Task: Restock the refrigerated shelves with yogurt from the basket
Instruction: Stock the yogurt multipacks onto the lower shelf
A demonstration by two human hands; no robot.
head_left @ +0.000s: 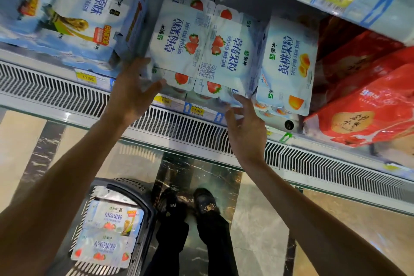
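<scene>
Left hand [134, 92]: fingers spread and straight, thumb tip against left front corner of strawberry yogurt multipack [201, 51], nothing gripped.
Right hand [244, 127]: fingers extended, tips touching the pack's right front corner, no clamp visible.
Hands apart, one at each front corner.
Multipack flat on refrigerated shelf [40, 60], two strawberry labels side by side, stacked on more strawberry cups.
Touching on its right: yellow peach yogurt multipack [289, 67].
Further right: red bagged packs [369, 105].
On its left: larger plain yogurt case [74, 13], blurred.
Yellow price tags [196, 110] along shelf edge, slotted vent grille [179, 127] below.
On the floor, bottom left: grey basket [143, 188] holding two strawberry yogurt packs [112, 217], one overlapping the other.
Black shoes [205, 201] just beside basket on marble floor [257, 219].
</scene>
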